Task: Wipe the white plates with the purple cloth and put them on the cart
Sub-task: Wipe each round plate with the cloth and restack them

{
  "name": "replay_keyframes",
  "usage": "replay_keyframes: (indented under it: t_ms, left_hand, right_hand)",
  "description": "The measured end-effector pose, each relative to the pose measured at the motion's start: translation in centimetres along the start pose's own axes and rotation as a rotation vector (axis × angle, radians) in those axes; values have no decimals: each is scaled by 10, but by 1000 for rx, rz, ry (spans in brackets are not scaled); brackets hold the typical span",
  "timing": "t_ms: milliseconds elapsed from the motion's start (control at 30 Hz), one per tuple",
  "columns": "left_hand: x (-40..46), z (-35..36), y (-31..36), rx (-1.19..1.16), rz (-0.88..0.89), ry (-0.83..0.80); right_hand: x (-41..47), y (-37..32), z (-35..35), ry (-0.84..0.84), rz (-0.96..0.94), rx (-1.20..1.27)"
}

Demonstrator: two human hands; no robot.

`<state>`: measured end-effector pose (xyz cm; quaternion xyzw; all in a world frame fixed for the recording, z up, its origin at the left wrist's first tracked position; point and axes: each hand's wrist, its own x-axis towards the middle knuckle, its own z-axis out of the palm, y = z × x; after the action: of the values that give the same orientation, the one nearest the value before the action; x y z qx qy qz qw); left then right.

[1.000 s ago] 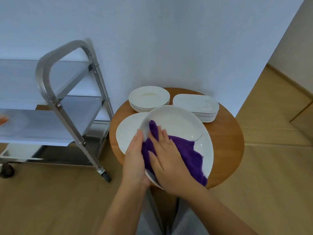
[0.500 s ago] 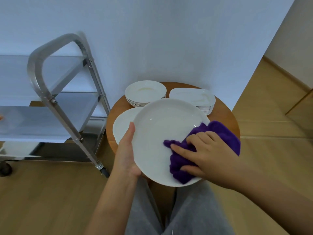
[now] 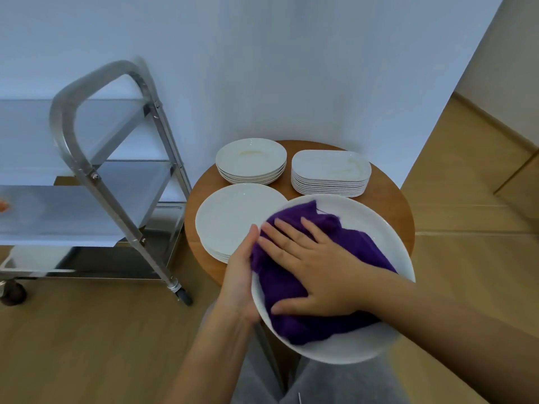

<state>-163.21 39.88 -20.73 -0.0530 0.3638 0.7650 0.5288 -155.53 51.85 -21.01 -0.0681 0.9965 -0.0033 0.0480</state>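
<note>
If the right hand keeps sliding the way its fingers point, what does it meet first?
Probably the left hand, gripping the plate rim just beyond the right hand fingertips; the large plate stack lies farther on. Depth is uncertain.

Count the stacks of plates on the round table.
3. A round stack at the back left, a rectangular stack at the back right, and a large round stack at the front left, partly hidden by the held plate, which may hide more.

We seem to be in a plain dining or catering back room: a steel service cart (image 3: 116,182) stands on a wood-look floor (image 3: 87,345) against a bare pale wall (image 3: 262,68), beside a small round wooden counter (image 3: 390,205) stacked with white plates (image 3: 250,158).
</note>
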Motion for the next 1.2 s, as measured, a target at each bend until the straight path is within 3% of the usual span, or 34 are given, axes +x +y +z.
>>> replay_keyframes:
  t_ms: [167, 300, 400, 533, 633, 767, 867, 933, 1067, 1133, 1200]
  left_hand:
    - [-3, -2, 4, 24, 118, -51]
    - [-9, -5, 0, 154, 255, 10]
    - [-11, -11, 7, 144, 303, 36]
    - [-6, -17, 27, 50, 447, 98]
    - [1, -7, 28, -15, 548, 127]
    - [11, 9, 19, -87, 622, 286]
    - [14, 7, 19, -154, 523, 238]
    - [12, 0, 24, -53, 471, 162]
    - [12, -17, 56, 264, 395, 110]
    - [14, -14, 67, 312, 264, 77]
    - [15, -8, 66, 305, 215, 85]
  right_hand:
    - [17, 26, 2, 211, 167, -29]
    - [27, 49, -16, 416, 543, 73]
    - [17, 64, -37, 308, 686, 520]
    - [-2, 49, -34, 336, 729, 1301]
    - [3, 19, -12, 622, 872, 1789]
    - [23, -28, -2, 881, 1037, 2134]
    - [25, -34, -7, 1012, 1157, 2046]
    - [14, -20, -14, 1042, 1170, 1875]
    - [-17, 12, -39, 795, 1039, 1597]
    - [-21, 19, -42, 658, 997, 1515]
    - [-20, 20, -40, 634, 1000, 1515]
